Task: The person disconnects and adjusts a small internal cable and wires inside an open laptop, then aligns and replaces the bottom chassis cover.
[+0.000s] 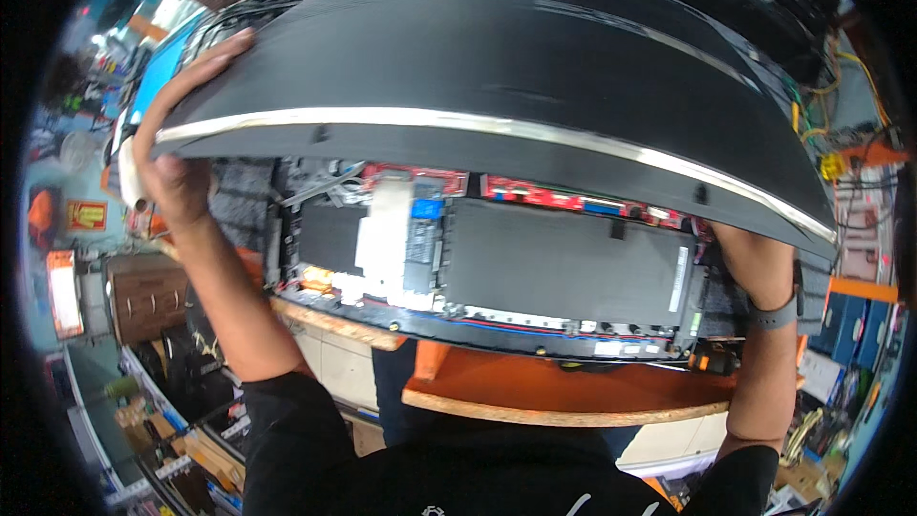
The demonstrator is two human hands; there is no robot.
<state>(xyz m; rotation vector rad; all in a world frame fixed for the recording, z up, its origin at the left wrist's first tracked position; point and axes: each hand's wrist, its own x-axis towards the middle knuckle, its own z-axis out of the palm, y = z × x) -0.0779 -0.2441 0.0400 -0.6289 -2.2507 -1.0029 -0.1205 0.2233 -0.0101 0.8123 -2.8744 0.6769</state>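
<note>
A wide black laptop panel (497, 57) with a silver edge is raised at a tilt over the far part of an opened laptop base (478, 330). My left hand (181, 172) grips the panel's left end, thumb at the near edge and fingers around the outer side. My right hand (755, 263) reaches beneath the panel's right end, which hides its fingers. In the base lie a dark flat battery (564, 258), a red circuit board (573, 199) partly covered by the panel, and a wide white ribbon (387, 229) on the left.
An orange wooden shelf or drawer (573, 392) with a raw board edge juts toward me below the base. Black cables (277, 0) lie at the far left. A small brown drawer cabinet (148, 296) stands at left, blue boxes (855, 325) at right.
</note>
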